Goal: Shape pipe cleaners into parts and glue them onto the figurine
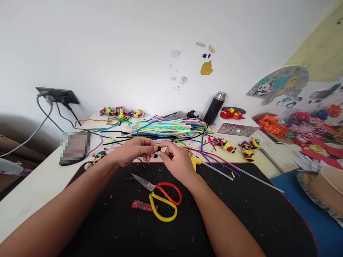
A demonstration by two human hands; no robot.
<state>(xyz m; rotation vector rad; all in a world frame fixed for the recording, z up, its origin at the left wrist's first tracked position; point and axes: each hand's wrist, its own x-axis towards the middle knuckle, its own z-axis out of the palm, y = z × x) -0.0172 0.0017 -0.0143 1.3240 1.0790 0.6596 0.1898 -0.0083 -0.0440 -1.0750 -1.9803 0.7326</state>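
Observation:
My left hand [135,150] pinches a small black fuzzy piece [159,149] between thumb and fingertips. From the other side, my right hand [175,160] closes its thumb and index finger on the same piece; its exact shape is too small to make out. Below both hands, scissors [154,187] with one red and one yellow handle lie partly open on the black mat [227,221]. A pink lighter [142,206] rests beside the yellow handle. Just behind my right hand shows part of a yellow glue gun [197,161].
Colourful pipe cleaners [166,126] lie heaped against the wall. Small pipe-cleaner dolls [246,150] sit right and back left. A black thermos [214,107] stands near a white box [237,126]. At left are a pixelated oval object [75,148] and a power strip [57,94] with cables.

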